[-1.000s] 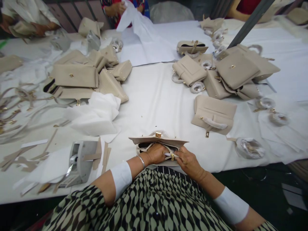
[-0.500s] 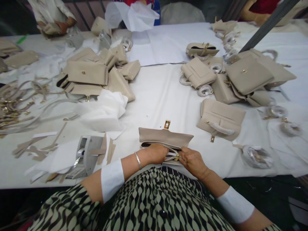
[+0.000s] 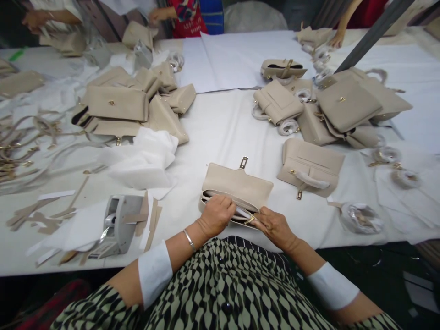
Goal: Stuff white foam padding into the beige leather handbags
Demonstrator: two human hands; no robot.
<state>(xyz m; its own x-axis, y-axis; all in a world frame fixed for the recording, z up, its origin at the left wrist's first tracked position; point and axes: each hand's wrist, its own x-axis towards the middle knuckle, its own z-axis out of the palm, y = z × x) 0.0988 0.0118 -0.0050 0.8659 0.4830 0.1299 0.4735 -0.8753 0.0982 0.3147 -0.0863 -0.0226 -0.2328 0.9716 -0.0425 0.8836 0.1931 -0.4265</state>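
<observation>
Here, the left hand (image 3: 216, 215) was curled with fingers together, pressed on the open mouth of the beige handbag (image 3: 237, 188) at the near table edge; whether it gripped the inner edge could not be told. The right hand (image 3: 273, 227) was pinched shut on the small gold zipper pull (image 3: 250, 220) at the bag's near right corner. The bag lay flat between and just beyond both hands, flap thrown back, gold clasp (image 3: 243, 162) at its far edge. Pebbled leather-like surface, soft rectangular form. Left: grey tape dispenser (image 3: 118, 222), white tissue (image 3: 144, 160). Right: another beige bag (image 3: 309, 167) on the white table (image 3: 223, 123).
</observation>
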